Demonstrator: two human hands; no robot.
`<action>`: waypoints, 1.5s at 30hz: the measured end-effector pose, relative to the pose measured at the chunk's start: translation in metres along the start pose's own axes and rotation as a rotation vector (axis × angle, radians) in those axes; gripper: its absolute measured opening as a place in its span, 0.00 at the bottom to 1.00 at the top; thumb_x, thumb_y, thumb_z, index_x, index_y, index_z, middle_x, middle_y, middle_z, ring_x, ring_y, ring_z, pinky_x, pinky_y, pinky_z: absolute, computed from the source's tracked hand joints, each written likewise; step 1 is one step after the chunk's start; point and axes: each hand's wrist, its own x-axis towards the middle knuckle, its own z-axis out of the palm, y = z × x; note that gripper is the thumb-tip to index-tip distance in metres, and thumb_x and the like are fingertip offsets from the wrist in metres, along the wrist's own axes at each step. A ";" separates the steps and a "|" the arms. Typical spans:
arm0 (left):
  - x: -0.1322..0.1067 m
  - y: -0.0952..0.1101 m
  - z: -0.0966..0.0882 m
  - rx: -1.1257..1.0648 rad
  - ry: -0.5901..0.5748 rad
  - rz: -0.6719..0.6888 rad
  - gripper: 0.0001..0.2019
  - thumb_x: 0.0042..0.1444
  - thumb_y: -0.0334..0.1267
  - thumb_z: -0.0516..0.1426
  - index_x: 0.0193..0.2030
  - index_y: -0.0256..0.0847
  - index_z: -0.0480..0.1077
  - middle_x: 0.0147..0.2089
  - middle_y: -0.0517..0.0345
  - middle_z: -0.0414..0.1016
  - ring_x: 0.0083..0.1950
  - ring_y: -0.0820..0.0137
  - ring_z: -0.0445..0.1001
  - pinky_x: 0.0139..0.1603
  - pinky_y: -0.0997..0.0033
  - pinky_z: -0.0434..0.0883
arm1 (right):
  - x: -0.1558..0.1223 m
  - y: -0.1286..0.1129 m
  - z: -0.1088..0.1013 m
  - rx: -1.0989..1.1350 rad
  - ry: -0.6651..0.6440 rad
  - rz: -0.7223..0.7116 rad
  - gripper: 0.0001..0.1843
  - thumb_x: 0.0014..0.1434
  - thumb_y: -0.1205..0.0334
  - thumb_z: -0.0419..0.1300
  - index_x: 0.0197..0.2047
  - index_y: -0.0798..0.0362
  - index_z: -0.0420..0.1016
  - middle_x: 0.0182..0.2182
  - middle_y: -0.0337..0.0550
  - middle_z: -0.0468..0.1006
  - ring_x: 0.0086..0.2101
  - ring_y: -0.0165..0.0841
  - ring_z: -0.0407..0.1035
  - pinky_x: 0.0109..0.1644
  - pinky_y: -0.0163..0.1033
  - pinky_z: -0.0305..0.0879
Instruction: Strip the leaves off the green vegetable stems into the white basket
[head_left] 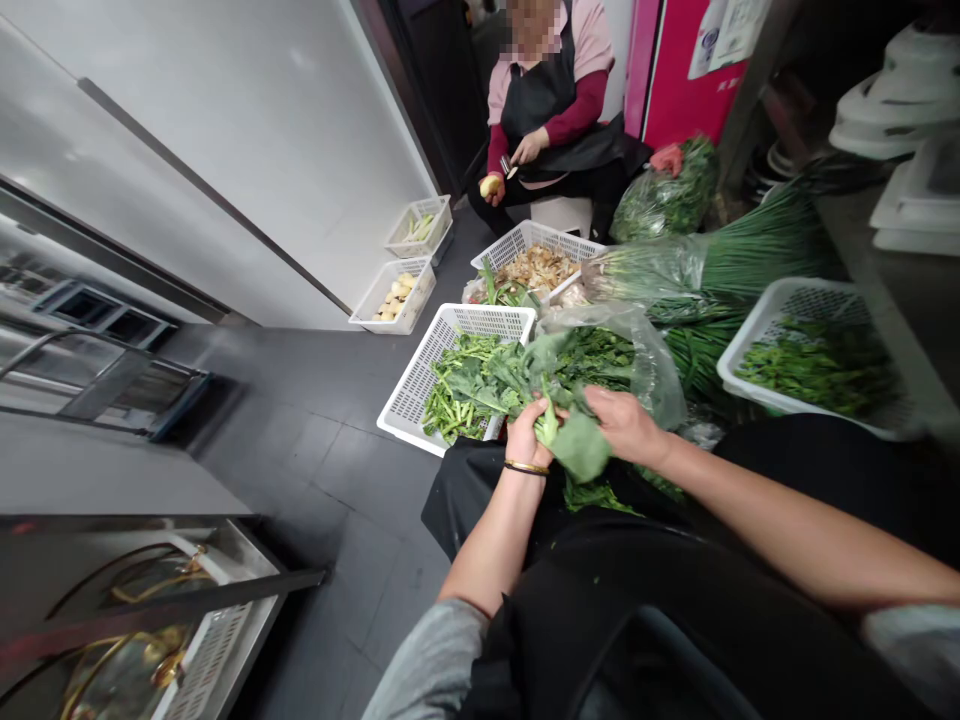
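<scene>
My left hand (529,432) and my right hand (624,422) are both closed on one stalk of leafy greens (577,440), held above my black apron. The left hand grips the stem end; a thin bracelet circles that wrist. Just ahead on the floor stands a white basket (414,385) piled with more leafy greens (480,385). A clear plastic bag (652,365) with further greens lies open to its right, close to my right hand.
A seated person (551,100) at the back holds a pale vegetable and a peeler. Around them stand white baskets (529,240) of trimmings and peeled pieces. Long green chives (750,250) and another basket of greens (814,365) lie at right. Steel cabinets line the left.
</scene>
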 end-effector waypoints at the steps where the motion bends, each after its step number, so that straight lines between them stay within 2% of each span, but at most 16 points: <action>1: 0.002 0.005 -0.005 -0.033 -0.060 -0.023 0.09 0.39 0.36 0.61 0.27 0.35 0.69 0.23 0.58 0.69 0.22 0.76 0.66 0.27 0.73 0.64 | -0.012 0.012 -0.003 0.002 -0.086 0.007 0.18 0.57 0.48 0.54 0.26 0.52 0.72 0.23 0.48 0.74 0.29 0.38 0.70 0.34 0.39 0.65; 5: 0.007 0.012 -0.024 -0.126 -0.296 -0.017 0.09 0.41 0.39 0.57 0.27 0.36 0.67 0.21 0.58 0.62 0.22 0.77 0.58 0.23 0.75 0.57 | -0.035 0.055 -0.028 -0.090 -0.550 0.224 0.20 0.43 0.43 0.64 0.19 0.53 0.70 0.17 0.46 0.71 0.21 0.38 0.67 0.24 0.39 0.60; 7: 0.008 0.008 -0.027 -0.126 -0.357 -0.001 0.09 0.39 0.41 0.57 0.25 0.37 0.66 0.20 0.59 0.59 0.20 0.77 0.54 0.21 0.74 0.53 | -0.023 0.051 -0.039 -0.027 -0.609 0.300 0.22 0.40 0.42 0.65 0.28 0.54 0.74 0.21 0.45 0.73 0.23 0.38 0.69 0.26 0.39 0.61; 10: 0.005 -0.001 -0.025 -0.080 -0.411 -0.026 0.10 0.35 0.41 0.57 0.24 0.36 0.66 0.19 0.59 0.58 0.19 0.78 0.51 0.21 0.74 0.51 | 0.015 0.016 -0.040 0.399 -0.388 0.323 0.26 0.52 0.43 0.56 0.46 0.55 0.71 0.25 0.42 0.75 0.23 0.33 0.68 0.26 0.36 0.61; 13: 0.000 -0.005 -0.019 -0.014 -0.444 -0.105 0.12 0.37 0.42 0.57 0.25 0.34 0.68 0.20 0.57 0.61 0.20 0.77 0.54 0.22 0.73 0.54 | 0.049 -0.015 -0.027 0.643 -0.243 0.291 0.19 0.54 0.44 0.56 0.30 0.54 0.68 0.18 0.36 0.69 0.17 0.28 0.61 0.22 0.34 0.56; 16: -0.003 -0.005 -0.015 -0.012 -0.366 -0.084 0.11 0.39 0.38 0.58 0.30 0.33 0.70 0.27 0.52 0.70 0.23 0.75 0.62 0.25 0.73 0.59 | 0.058 -0.021 -0.012 0.371 0.020 0.145 0.20 0.56 0.49 0.56 0.20 0.53 0.60 0.15 0.35 0.64 0.18 0.26 0.58 0.24 0.32 0.52; 19: -0.003 -0.007 -0.011 -0.052 -0.223 -0.033 0.08 0.41 0.34 0.59 0.30 0.35 0.69 0.32 0.52 0.74 0.24 0.76 0.66 0.27 0.75 0.62 | 0.047 -0.013 -0.006 -0.124 0.200 -0.118 0.16 0.59 0.57 0.53 0.21 0.54 0.65 0.21 0.40 0.67 0.23 0.27 0.60 0.26 0.34 0.49; 22: 0.000 -0.007 -0.009 -0.048 -0.141 -0.071 0.06 0.41 0.33 0.59 0.28 0.35 0.69 0.27 0.55 0.73 0.22 0.77 0.66 0.26 0.76 0.63 | 0.024 -0.008 -0.012 -0.364 0.131 -0.365 0.16 0.61 0.61 0.49 0.23 0.53 0.69 0.23 0.42 0.68 0.25 0.28 0.61 0.28 0.35 0.50; 24: 0.002 -0.003 -0.008 -0.034 -0.131 -0.068 0.08 0.40 0.34 0.61 0.29 0.35 0.70 0.26 0.56 0.74 0.21 0.77 0.67 0.25 0.77 0.64 | 0.006 -0.003 -0.021 -0.354 -0.026 -0.414 0.18 0.62 0.59 0.48 0.25 0.52 0.70 0.25 0.43 0.70 0.26 0.29 0.63 0.29 0.35 0.52; 27: 0.001 0.007 -0.008 -0.003 -0.135 0.009 0.11 0.36 0.33 0.64 0.30 0.36 0.71 0.31 0.55 0.77 0.23 0.76 0.71 0.25 0.77 0.66 | -0.013 0.008 -0.036 -0.262 -0.435 -0.236 0.15 0.57 0.52 0.55 0.25 0.51 0.72 0.23 0.42 0.72 0.24 0.30 0.65 0.26 0.34 0.52; 29: -0.004 0.010 -0.006 0.047 -0.135 0.087 0.14 0.33 0.33 0.66 0.30 0.36 0.71 0.33 0.54 0.77 0.24 0.75 0.72 0.26 0.76 0.67 | -0.010 0.015 -0.045 -0.230 -0.582 -0.005 0.15 0.47 0.47 0.63 0.24 0.51 0.73 0.19 0.40 0.72 0.21 0.32 0.65 0.23 0.34 0.51; 31: -0.009 0.006 -0.002 0.117 -0.138 0.140 0.15 0.32 0.34 0.67 0.30 0.35 0.72 0.32 0.53 0.77 0.24 0.74 0.73 0.27 0.75 0.68 | 0.007 0.016 -0.049 -0.118 -0.500 0.179 0.18 0.45 0.43 0.63 0.26 0.51 0.74 0.18 0.40 0.72 0.21 0.33 0.66 0.24 0.35 0.54; 35: -0.017 -0.008 0.004 0.200 -0.130 0.161 0.16 0.32 0.36 0.68 0.31 0.36 0.73 0.33 0.52 0.77 0.25 0.71 0.74 0.29 0.71 0.69 | 0.054 0.002 -0.039 0.371 -0.204 0.373 0.23 0.50 0.41 0.58 0.22 0.53 0.70 0.15 0.38 0.70 0.17 0.28 0.64 0.22 0.34 0.58; 38: -0.018 -0.010 0.001 0.191 -0.097 0.180 0.16 0.32 0.36 0.68 0.30 0.36 0.72 0.32 0.53 0.77 0.25 0.70 0.74 0.28 0.71 0.69 | 0.067 -0.005 -0.020 0.776 -0.209 0.486 0.22 0.45 0.43 0.63 0.19 0.55 0.67 0.12 0.36 0.67 0.13 0.27 0.61 0.17 0.33 0.58; 41: -0.016 -0.005 -0.003 0.159 -0.085 0.149 0.15 0.32 0.37 0.68 0.30 0.35 0.72 0.31 0.53 0.77 0.23 0.72 0.73 0.25 0.73 0.68 | 0.055 -0.004 -0.006 1.138 -0.266 0.513 0.19 0.41 0.49 0.67 0.23 0.57 0.70 0.16 0.40 0.72 0.17 0.27 0.66 0.21 0.33 0.65; 45: -0.009 0.001 -0.004 0.138 -0.071 0.095 0.15 0.31 0.36 0.68 0.28 0.34 0.72 0.30 0.53 0.76 0.22 0.74 0.72 0.25 0.74 0.68 | 0.043 0.003 -0.002 1.199 -0.269 0.569 0.20 0.40 0.52 0.69 0.32 0.58 0.73 0.21 0.41 0.75 0.18 0.27 0.68 0.22 0.33 0.67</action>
